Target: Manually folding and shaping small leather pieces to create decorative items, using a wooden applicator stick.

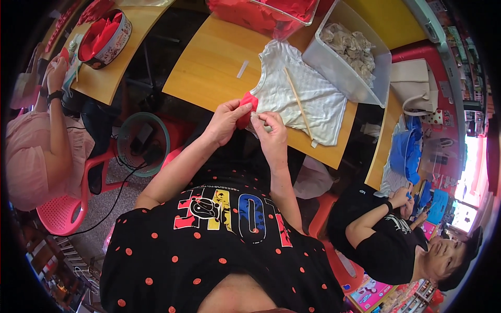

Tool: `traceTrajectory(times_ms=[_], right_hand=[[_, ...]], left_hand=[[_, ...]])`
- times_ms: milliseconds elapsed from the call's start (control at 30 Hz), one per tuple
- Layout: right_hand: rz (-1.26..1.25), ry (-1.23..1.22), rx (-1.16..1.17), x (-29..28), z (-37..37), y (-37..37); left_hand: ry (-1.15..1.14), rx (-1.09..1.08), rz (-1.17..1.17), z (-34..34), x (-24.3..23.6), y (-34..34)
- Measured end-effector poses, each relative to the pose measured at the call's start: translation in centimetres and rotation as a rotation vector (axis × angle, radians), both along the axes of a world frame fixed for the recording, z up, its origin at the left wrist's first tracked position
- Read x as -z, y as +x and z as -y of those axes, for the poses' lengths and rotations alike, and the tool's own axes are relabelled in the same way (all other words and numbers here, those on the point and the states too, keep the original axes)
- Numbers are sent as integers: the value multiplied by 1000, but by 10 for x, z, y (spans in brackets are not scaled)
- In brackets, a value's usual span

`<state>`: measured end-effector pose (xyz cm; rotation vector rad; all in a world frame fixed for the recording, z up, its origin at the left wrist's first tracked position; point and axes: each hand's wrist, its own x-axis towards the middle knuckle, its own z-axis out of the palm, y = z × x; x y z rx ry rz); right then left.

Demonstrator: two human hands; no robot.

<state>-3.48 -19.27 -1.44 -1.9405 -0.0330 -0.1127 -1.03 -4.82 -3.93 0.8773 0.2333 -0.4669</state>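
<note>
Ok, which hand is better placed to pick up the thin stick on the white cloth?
Probably the right hand: it is nearer the thin stick on the white cloth. The left hand is farther off and grips the red piece. Whether the right hand holds anything is unclear.

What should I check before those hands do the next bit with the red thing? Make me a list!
1. Small red piece, maybe cloth, pinched in the left hand: ok.
2. Right hand close beside the red piece: ok.
3. Something gripped in the right fingertips: cannot tell, too small.
4. Thin, straight wooden stick lying on the white fabric: ok.
5. White fabric smooth: not ok, it's wrinkled.
</note>
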Motion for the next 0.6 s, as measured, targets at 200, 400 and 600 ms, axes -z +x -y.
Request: traceTrajectory(times_ms=[200, 400, 600], right_hand=[[105, -159, -3, -10, -7, -1], [175, -312, 24, -15, -5, 1], [95, -94, 178, -8, -10, 1]], left_hand=[[-162, -110, -96, 4, -4, -4], [-120, -36, 86, 7, 0, -8], [-20, 46, 81, 16, -10, -10]])
